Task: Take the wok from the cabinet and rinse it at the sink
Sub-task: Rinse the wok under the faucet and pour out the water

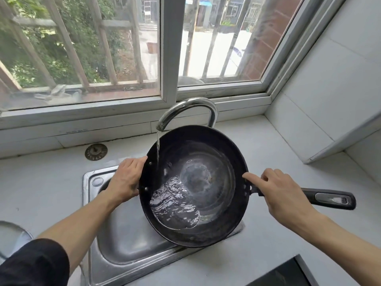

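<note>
Wok [203, 182]: dark, stiff metal, held tilted over the sink [115, 240], centre of scene. Faucet [185, 112] runs water onto its left inner wall; a pool gathers at the near-left. Left hand [125, 178] grips the left rim. Right hand [284, 195] wraps the long handle [329, 200] near its root, forefinger along the rim. Likely heavy, growing heavier with water; wet rim slippery. Best hold: handle plus opposite rim.

A home kitchen: steel sink [115, 240], faucet [185, 112], window [165, 48]
</note>
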The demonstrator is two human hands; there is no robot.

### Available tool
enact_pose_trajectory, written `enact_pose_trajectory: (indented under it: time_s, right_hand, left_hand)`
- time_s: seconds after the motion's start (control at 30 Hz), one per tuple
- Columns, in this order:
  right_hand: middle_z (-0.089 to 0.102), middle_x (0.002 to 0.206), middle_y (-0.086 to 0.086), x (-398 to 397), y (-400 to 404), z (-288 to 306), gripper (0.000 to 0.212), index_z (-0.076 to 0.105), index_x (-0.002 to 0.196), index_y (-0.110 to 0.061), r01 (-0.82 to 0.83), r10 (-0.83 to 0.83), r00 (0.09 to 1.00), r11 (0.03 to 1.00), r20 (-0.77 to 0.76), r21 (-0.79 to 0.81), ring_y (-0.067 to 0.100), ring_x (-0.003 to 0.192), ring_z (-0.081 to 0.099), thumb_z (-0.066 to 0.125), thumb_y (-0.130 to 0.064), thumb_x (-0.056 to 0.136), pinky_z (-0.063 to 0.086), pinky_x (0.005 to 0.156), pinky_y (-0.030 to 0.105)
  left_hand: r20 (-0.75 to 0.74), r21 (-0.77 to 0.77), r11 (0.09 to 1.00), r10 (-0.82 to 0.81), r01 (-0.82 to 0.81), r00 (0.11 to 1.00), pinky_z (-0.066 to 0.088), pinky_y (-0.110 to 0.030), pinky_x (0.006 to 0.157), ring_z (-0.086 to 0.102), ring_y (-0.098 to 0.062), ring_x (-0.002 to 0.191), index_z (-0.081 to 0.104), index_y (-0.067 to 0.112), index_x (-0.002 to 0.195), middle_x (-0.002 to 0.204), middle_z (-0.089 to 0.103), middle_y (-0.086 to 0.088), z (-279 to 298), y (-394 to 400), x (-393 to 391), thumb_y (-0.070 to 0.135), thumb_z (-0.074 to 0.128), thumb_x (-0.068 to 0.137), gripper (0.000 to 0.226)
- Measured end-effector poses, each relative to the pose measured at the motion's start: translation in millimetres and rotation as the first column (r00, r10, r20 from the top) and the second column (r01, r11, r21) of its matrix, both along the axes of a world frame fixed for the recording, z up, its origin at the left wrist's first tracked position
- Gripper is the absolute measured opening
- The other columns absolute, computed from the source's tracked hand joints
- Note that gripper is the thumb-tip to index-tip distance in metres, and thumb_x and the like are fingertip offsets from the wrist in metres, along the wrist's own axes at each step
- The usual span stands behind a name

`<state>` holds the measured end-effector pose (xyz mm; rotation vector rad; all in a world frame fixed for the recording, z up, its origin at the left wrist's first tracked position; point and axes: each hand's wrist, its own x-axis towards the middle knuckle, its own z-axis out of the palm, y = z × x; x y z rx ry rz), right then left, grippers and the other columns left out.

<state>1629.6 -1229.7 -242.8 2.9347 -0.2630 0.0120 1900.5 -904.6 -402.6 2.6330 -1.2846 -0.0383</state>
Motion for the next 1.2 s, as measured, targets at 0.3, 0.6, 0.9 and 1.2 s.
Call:
enact_pose_trajectory:
  time_s: [0.3,0.6,0.9,1.2]
  right_hand:
    - [0.046,0.081,0.0,23,3,-20,0.088,0.051,0.126,-0.03,-0.051,0.047,0.997,0.996,0.062,0.067,0.023,0.068,0.042,0.065,0.018,0.054,0.042,0.056,0.036]
    - [0.042,0.083,0.0,48,9,-43,0.084,0.05,0.127,-0.028,-0.082,0.071,0.994,0.988,0.088,0.13,0.023,0.07,0.041,0.065,0.016,0.058,0.044,0.059,0.038]
    - [0.04,0.084,-0.001,70,14,-65,0.084,0.05,0.127,-0.027,-0.111,0.092,0.989,0.979,0.112,0.172,0.023,0.071,0.041,0.062,0.018,0.058,0.044,0.061,0.036]
    - [0.041,0.083,0.0,99,25,-82,0.082,0.049,0.124,-0.026,-0.152,0.122,0.983,0.96,0.139,0.237,0.025,0.071,0.04,0.057,0.02,0.057,0.043,0.061,0.038]
  left_hand:
    - [0.178,0.068,0.984,0.15,-0.164,0.973,0.042,-0.044,0.085,0.059,-0.034,0.095,0.043,0.007,0.137,0.102,0.06,-0.009,20,25,10,0.044,0.078,0.061,0.092]
    - [0.26,0.009,0.969,0.236,-0.246,0.936,0.038,-0.043,0.092,0.054,-0.031,0.109,0.043,0.009,0.139,0.118,0.059,-0.008,32,49,22,0.041,0.083,0.063,0.092]
    - [0.308,0.018,0.96,0.259,-0.278,0.915,0.038,-0.045,0.09,0.053,-0.032,0.11,0.042,0.008,0.14,0.12,0.057,-0.01,45,71,30,0.023,0.087,0.054,0.097]
    - [0.354,0.067,0.941,0.289,-0.333,0.889,0.036,-0.047,0.09,0.052,-0.034,0.112,0.042,0.007,0.14,0.122,0.056,-0.011,62,99,37,0.015,0.09,0.046,0.105]
